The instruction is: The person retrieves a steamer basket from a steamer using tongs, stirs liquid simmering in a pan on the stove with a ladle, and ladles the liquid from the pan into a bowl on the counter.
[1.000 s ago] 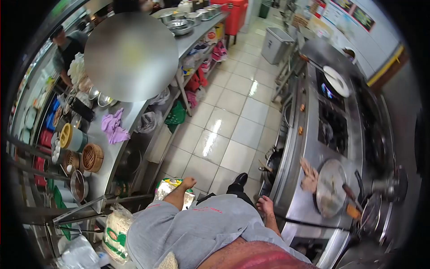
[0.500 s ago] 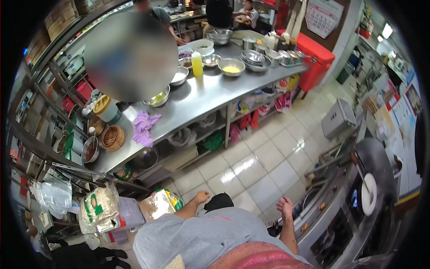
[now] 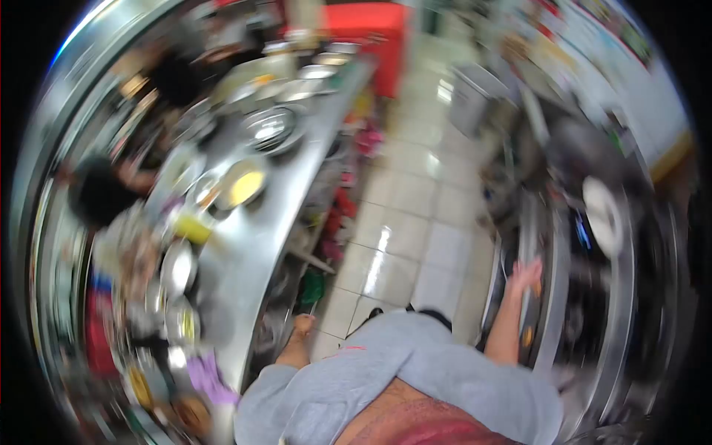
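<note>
The whole view is smeared by motion. My left hand (image 3: 303, 325) hangs low beside the long steel table (image 3: 248, 259), its fingers curled and too blurred to tell if they hold anything. Out to the right, my right hand (image 3: 527, 274) is stretched over the front edge of the stove (image 3: 552, 311), fingers apart and nothing in them. Beyond it a round white lid or plate (image 3: 604, 216) lies on the stove. On the table are a bowl of yellow liquid (image 3: 246, 187), a yellow bottle (image 3: 191, 227) and a purple cloth (image 3: 211, 378).
A tiled floor aisle (image 3: 400, 200) runs between table and stove. At its far end stand a grey bin (image 3: 475, 96) and a red cooler (image 3: 371, 37). A person in dark clothing (image 3: 104, 191) is across the table, with others farther back. Bags fill the table's lower shelf.
The view swung left over the table, then back along the aisle. My right hand has moved up and outward over the stove edge. My left hand remains low at my side.
</note>
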Motion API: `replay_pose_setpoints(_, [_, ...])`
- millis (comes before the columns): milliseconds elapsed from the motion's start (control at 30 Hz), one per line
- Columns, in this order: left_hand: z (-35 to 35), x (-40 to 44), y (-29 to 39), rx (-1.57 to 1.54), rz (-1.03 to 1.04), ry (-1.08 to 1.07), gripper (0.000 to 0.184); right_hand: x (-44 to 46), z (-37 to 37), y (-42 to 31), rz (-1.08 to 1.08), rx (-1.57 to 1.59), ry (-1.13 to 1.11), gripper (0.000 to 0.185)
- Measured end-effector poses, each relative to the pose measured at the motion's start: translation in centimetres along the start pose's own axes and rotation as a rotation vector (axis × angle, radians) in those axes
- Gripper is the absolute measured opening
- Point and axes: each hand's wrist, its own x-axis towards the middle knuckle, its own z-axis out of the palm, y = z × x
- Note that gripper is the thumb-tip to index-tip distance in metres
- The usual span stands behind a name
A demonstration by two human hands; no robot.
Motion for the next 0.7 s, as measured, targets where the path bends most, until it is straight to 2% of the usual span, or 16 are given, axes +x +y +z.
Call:
replay_pose_setpoints(67, [-2.0, 5.0, 3.3, -0.324, -0.114, 0.055, 0.019, 0.6, 0.5, -5.2, -0.206, 0.045, 0.229, 0.048])
replay_pose_setpoints(100, [-3.1, 7.1, 5.5, -0.39, -0.135, 0.016, 0.019, 2.1, 0.9, -7.4, -0.25, 0.033, 0.39, 0.047])
replay_pose_setpoints(133, [-3.5, 9.1, 7.9, -0.387, -0.127, -0.007, 0.019, 6.6, -1.2, -7.1, -0.545, -0.242, 0.548, 0.051])
replay_pose_setpoints(233, [-2.7, 13.8, 16.3, -0.35, -0.058, -0.08, 0.018, 5.2, 3.0, -13.3, -0.676, -0.308, 0.652, 0.065])
replay_pose_setpoints(300, [-0.4, 16.5, 20.7, -0.328, -0.011, -0.117, 0.017, 6.9, 3.3, -13.8, -0.723, -0.651, 0.742, 0.074])
replay_pose_setpoints(367, [2.1, 19.1, 24.9, -0.395, 0.106, -0.297, 0.015, 9.0, 3.6, -13.8, -0.633, -0.53, 0.578, 0.08])
replay_pose_setpoints(433, [4.5, 17.3, 31.7, -0.16, 0.156, -0.321, 0.013, 11.2, 4.7, -13.2, -0.418, -0.576, 0.487, 0.085])
replay_pose_setpoints(467, [5.6, 16.5, 34.1, -0.139, 0.168, -0.333, 0.013, 12.8, 5.2, -11.7, -0.363, -0.547, 0.427, 0.086])
replay_pose_setpoints(567, [10.3, 21.6, 38.3, -0.088, 0.233, -0.518, 0.013, 15.2, 9.4, -11.2, -0.279, -0.47, 0.33, 0.095])
replay_pose_setpoints(667, [15.0, 30.0, 41.4, -0.024, 0.239, -0.726, 0.015, 16.3, 12.6, -11.3, -0.027, -0.07, 0.252, 0.088])
replay_pose_setpoints(700, [14.6, 29.9, 44.0, -0.013, 0.251, -0.695, 0.016, 17.0, 13.2, -11.4, -0.001, 0.026, 0.185, 0.083])
